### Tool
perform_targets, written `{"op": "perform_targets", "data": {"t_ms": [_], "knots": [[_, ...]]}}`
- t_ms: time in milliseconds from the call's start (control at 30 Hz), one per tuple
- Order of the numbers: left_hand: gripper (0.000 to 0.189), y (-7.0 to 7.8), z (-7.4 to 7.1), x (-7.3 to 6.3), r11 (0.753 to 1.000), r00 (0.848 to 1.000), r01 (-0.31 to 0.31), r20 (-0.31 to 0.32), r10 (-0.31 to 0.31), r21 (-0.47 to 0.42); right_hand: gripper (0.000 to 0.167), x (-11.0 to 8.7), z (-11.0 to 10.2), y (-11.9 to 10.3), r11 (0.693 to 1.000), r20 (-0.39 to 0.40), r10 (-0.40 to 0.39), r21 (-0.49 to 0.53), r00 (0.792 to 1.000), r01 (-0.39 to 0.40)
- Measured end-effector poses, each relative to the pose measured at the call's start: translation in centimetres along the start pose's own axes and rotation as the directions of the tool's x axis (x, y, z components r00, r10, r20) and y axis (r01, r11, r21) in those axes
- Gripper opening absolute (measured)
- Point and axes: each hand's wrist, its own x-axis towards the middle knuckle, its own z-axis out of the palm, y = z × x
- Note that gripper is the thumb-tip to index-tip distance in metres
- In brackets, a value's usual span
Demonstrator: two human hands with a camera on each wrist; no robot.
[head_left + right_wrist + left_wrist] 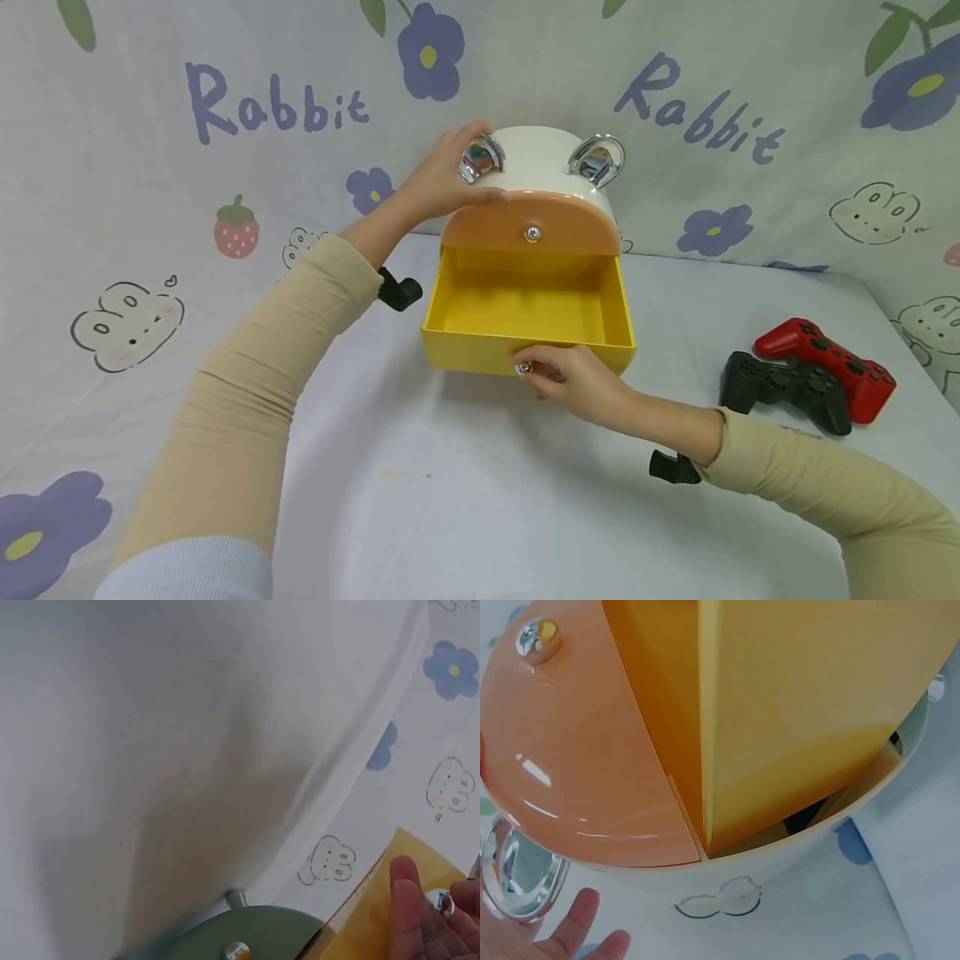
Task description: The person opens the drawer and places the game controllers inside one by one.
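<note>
A small toy-like drawer cabinet [536,150] has a white top, two chrome ears and an orange top drawer [487,221] with a silver knob. Its yellow drawer [453,352] is pulled far out, and the inside shows bare. My left hand [442,175] holds the cabinet at its left chrome ear [491,154], thumb in front and fingers around the far side. In the left wrist view, two of its fingertips extend near that ear [525,870]. With my right hand [581,385] I pinch the yellow drawer's silver knob [523,367]. A green drawer [270,930] shows in the right wrist view.
To the right, a black game controller [787,385] lies overlapping a red one [832,358]. Behind the cabinet hangs a printed cloth [525,50] with flowers, rabbits and lettering. The table [450,533] has a white cover.
</note>
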Motion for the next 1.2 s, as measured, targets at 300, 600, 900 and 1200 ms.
{"op": "perform_targets", "data": {"t_ms": [300,600,900,1200], "knots": [[0.087,0.0,0.0,0.0,1.0,1.0,-0.007,-0.002,0.007,-0.006,0.028,-0.4,-1.8,-0.7,0.999,0.073,0.042,-0.005,0.996,-0.042],[0.084,-0.1,0.0,0.1,1.0,1.0,-0.021,-0.013,0.021,-0.007,0.033,-1.7,-5.5,-1.8,0.992,-0.001,0.111,0.068,0.994,-0.111],[0.085,-0.2,0.0,0.2,1.0,1.0,-0.023,-0.011,0.023,-0.02,0.042,-3.6,-10.1,-2.0,0.972,-0.091,0.222,-0.06,0.971,-0.228],[0.084,0.0,0.0,0.1,1.0,1.0,-0.03,-0.011,0.029,-0.007,0.054,-6.9,-13.9,0.1,0.931,-0.187,0.305,-0.148,0.934,-0.333]]}}
